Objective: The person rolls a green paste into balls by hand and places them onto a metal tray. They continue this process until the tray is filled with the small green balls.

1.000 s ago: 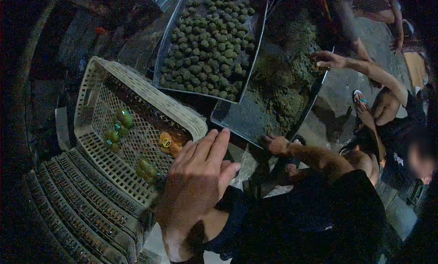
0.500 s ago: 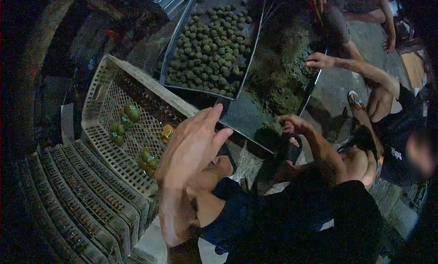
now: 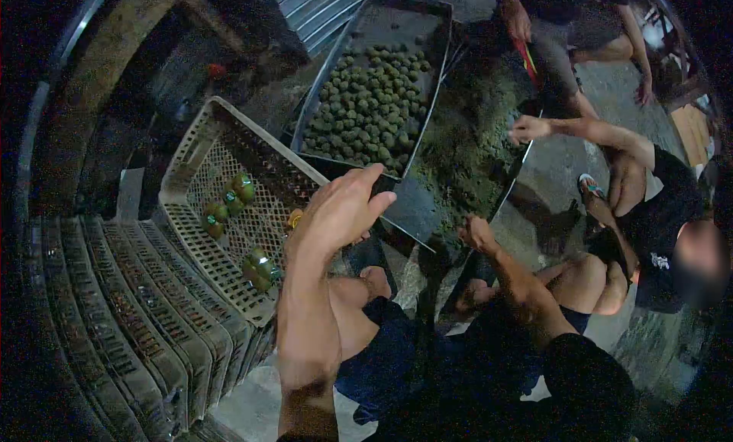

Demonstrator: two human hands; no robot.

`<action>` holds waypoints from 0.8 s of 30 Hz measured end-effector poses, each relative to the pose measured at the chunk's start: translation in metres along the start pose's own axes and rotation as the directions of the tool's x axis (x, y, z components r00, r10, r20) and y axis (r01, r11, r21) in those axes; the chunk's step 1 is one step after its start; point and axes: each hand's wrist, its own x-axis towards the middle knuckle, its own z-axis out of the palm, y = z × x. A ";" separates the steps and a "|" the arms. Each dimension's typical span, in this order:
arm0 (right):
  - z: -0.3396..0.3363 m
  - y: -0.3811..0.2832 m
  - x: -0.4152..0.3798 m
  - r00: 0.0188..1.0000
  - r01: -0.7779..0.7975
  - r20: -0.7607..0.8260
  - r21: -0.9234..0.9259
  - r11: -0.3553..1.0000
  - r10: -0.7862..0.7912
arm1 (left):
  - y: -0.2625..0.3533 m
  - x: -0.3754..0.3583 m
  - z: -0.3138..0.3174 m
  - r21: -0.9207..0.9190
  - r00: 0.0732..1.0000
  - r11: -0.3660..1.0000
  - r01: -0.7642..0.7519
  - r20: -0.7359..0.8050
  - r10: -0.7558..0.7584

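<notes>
My left hand (image 3: 336,213) is raised over the near right edge of a plastic crate (image 3: 259,136), its fingers stretched out and thumb apart. Nothing shows in it, though its palm is hidden. Inside the crate lie several round green bundles (image 3: 243,188) with small labels, and one orange-yellow item (image 3: 295,217) partly behind that hand. My right hand (image 3: 478,234) has curled fingers at the near edge of loose dark greenish material (image 3: 473,136) on a metal sheet (image 3: 412,213). Whatever it holds is hidden. Beyond, a metal tray (image 3: 385,33) bears many dark balls (image 3: 366,110).
Stacked crates (image 3: 130,289) stand at the lower left. On the right, a co-worker's hand (image 3: 528,129) reaches over the dark material. Another person's hand (image 3: 517,23) at the top holds a red and yellow tool (image 3: 526,58). Corrugated metal (image 3: 328,14) lies at the back.
The fingers of my right hand have curled in, and that hand sits a little lower. My left hand stays outstretched. The view has shifted, so the crate and tray appear farther right and lower.
</notes>
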 end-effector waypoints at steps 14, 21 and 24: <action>0.025 0.065 0.039 0.969 0.190 -0.246 0.728 0.659 -0.008 | 0.019 -0.023 0.014 0.021 0.995 0.996 -0.089 -0.039 0.090; -0.035 0.007 -0.039 0.997 0.078 -0.063 0.647 0.758 -0.048 | -0.004 -0.030 0.027 0.036 0.991 0.994 -0.100 -0.082 0.103; -0.051 -0.020 -0.064 0.995 0.059 -0.099 0.572 0.818 -0.002 | -0.011 -0.031 0.028 0.056 0.995 0.996 -0.070 -0.072 0.074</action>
